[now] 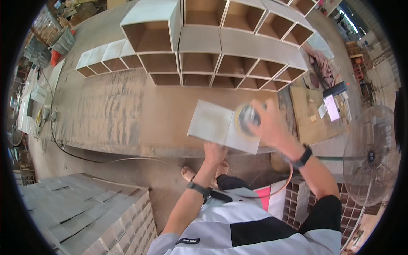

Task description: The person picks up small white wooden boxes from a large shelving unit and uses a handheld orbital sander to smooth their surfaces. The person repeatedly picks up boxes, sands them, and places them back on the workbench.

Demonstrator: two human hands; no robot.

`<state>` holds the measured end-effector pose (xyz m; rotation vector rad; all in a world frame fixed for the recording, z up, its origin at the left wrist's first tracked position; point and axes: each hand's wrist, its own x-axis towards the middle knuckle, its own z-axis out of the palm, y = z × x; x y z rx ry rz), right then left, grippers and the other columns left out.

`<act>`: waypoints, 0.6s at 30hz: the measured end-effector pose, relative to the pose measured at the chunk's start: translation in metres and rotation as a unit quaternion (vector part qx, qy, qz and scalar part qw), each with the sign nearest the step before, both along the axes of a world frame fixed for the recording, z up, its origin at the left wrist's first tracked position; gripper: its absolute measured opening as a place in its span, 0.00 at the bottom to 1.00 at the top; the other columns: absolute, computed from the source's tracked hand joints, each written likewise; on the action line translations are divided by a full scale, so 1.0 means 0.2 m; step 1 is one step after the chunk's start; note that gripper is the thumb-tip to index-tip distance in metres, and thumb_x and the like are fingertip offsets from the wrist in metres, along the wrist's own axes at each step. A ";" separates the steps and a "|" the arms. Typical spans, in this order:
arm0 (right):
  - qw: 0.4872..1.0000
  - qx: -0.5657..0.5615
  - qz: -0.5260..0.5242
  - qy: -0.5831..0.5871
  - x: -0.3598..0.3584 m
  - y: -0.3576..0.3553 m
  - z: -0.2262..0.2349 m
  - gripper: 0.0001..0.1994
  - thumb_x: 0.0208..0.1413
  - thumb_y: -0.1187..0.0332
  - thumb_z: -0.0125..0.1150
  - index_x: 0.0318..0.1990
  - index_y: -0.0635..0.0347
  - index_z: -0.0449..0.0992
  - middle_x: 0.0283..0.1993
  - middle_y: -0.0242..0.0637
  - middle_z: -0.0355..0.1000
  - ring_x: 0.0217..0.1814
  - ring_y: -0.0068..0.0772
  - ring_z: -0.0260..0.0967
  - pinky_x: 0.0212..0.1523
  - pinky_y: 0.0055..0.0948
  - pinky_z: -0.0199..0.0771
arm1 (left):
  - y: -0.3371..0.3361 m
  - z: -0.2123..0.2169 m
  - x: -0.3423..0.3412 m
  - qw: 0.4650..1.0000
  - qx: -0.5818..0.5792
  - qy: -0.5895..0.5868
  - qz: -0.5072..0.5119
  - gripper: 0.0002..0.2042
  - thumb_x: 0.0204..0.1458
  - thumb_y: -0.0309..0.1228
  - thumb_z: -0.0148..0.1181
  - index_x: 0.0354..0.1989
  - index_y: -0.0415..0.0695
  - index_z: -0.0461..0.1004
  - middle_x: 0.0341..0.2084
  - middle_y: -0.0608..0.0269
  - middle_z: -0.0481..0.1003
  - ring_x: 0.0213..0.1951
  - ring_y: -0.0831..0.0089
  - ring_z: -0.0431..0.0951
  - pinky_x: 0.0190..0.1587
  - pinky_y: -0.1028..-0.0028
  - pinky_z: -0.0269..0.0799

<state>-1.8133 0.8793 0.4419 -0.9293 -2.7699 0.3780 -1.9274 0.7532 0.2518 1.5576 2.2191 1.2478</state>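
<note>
Left hand and right hand were both occupied. By the left, the near edge of a small white box was gripped at six o'clock, the fingertips being hidden. The box lay near the middle of the view, one pale panel turned upward and a second slanting toward four o'clock; whether it was rested or held clear could not be told. By the right, a round handheld tool, probably a sander, was held at the box's three-o'clock side, over the second panel; because of blur, contact could not be confirmed. The step in hand was judged to be smoothing that panel. For the next move, a steady left grip and a flat, even pass were called for, with the edges spared. Beneath and beyond, a brown board was spread, and at twelve o'clock white compartment boxes were stacked, their openings turned toward six o'clock.
</note>
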 end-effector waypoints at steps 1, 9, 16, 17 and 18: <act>1.000 0.015 0.011 -0.006 0.03 -0.02 0.01 0.23 0.49 0.62 0.66 0.54 0.51 0.71 0.41 0.53 0.64 0.38 0.57 0.69 0.37 0.47 0.73 | 0.03 0.01 -0.01 0.998 0.050 0.023 0.008 0.21 0.37 0.23 0.62 0.46 0.43 0.78 0.42 0.50 0.78 0.43 0.49 0.78 0.45 0.57 0.75; 0.999 -0.012 -0.039 -0.016 0.04 0.02 -0.02 0.22 0.48 0.59 0.66 0.52 0.50 0.72 0.40 0.52 0.64 0.37 0.55 0.70 0.35 0.44 0.73 | 0.03 0.02 -0.01 0.999 0.043 -0.014 -0.004 0.19 0.38 0.22 0.62 0.44 0.42 0.79 0.40 0.50 0.78 0.42 0.49 0.78 0.45 0.56 0.75; 0.999 -0.021 -0.027 0.029 0.00 0.04 -0.02 0.21 0.48 0.62 0.66 0.50 0.52 0.72 0.39 0.52 0.63 0.38 0.56 0.69 0.36 0.46 0.72 | 0.02 -0.04 0.00 1.000 0.016 -0.017 0.011 0.19 0.40 0.22 0.61 0.45 0.42 0.77 0.37 0.49 0.78 0.40 0.46 0.77 0.41 0.55 0.74; 0.997 -0.016 -0.050 0.049 0.00 0.08 0.00 0.21 0.47 0.62 0.66 0.50 0.52 0.72 0.39 0.52 0.63 0.38 0.56 0.69 0.36 0.46 0.72 | 0.03 -0.04 -0.01 1.000 0.012 -0.005 0.007 0.19 0.41 0.22 0.62 0.45 0.43 0.77 0.38 0.49 0.78 0.41 0.46 0.77 0.40 0.56 0.74; 0.997 -0.054 -0.047 -0.018 0.04 -0.01 0.02 0.22 0.47 0.62 0.67 0.51 0.52 0.72 0.39 0.52 0.63 0.39 0.56 0.69 0.37 0.46 0.73 | 0.04 -0.03 -0.01 0.999 0.038 -0.007 0.014 0.19 0.40 0.22 0.61 0.45 0.43 0.77 0.38 0.48 0.78 0.40 0.45 0.77 0.41 0.55 0.74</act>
